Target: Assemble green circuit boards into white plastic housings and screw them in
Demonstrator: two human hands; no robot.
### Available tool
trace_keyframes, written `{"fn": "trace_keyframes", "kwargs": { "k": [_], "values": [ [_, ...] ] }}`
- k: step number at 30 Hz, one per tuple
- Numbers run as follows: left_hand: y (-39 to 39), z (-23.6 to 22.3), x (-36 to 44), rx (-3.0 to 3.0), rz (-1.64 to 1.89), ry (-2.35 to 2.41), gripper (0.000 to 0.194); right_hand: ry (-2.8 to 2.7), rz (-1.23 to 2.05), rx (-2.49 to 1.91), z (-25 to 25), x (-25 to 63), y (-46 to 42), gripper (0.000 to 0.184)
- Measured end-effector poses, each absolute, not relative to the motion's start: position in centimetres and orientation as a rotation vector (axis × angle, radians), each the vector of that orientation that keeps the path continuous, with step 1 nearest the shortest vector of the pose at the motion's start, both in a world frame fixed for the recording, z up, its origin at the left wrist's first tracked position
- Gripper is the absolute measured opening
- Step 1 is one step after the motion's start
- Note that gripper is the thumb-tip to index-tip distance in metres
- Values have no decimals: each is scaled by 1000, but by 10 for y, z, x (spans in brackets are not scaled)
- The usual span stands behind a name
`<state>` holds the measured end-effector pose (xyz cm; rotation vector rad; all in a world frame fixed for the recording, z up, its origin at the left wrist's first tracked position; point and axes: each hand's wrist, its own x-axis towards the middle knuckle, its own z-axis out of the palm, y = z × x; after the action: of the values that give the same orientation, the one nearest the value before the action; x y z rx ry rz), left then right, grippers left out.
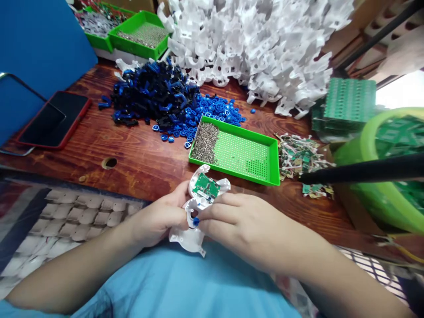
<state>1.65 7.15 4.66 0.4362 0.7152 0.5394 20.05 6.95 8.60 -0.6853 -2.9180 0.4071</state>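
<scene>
Close to my body, my left hand (168, 214) is closed around a white plastic housing (187, 238). A green circuit board (206, 186) sits in the upper part of this housing. My right hand (232, 218) reaches in from the right, its fingers bent together over the lower part. At its fingertips is a small blue plastic button (195, 221), lying against the housing by a round opening. My right fingers partly hide the housing, and the undersides of both hands are out of sight.
A green tray (273, 163) of small metal screws (205, 143) lies ahead. Beyond are loose blue buttons (220, 108), black-and-blue parts (155, 88) and piled white housings (258, 44). A phone (54, 119) lies left. Wired boards (303, 154) and a green tub (367, 145) stand right, beside a black bar (361, 170).
</scene>
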Motion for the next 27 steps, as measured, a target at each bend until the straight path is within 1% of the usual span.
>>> {"fn": "trace_keyframes", "kwargs": {
  "k": [3, 6, 10, 14, 19, 22, 27],
  "values": [
    [69, 45, 20, 446, 499, 738, 60, -2939, 384, -707, 87, 205, 70, 17],
    [67, 42, 20, 485, 507, 734, 66, -2778, 296, -894, 87, 208, 65, 18],
    [65, 39, 18, 587, 532, 774, 75, -2581, 439, -1142, 81, 205, 53, 14],
    [65, 41, 17, 658, 511, 766, 80, -2573, 513, -1172, 71, 199, 46, 14],
    [65, 44, 18, 724, 523, 774, 86, -2610, 395, -1188, 62, 197, 44, 10],
    [64, 42, 17, 774, 548, 825, 83, -2593, 341, -1163, 59, 197, 42, 10],
    [61, 39, 20, 829, 607, 843, 72, -2320, 276, -1278, 56, 195, 38, 11]
  ]
}}
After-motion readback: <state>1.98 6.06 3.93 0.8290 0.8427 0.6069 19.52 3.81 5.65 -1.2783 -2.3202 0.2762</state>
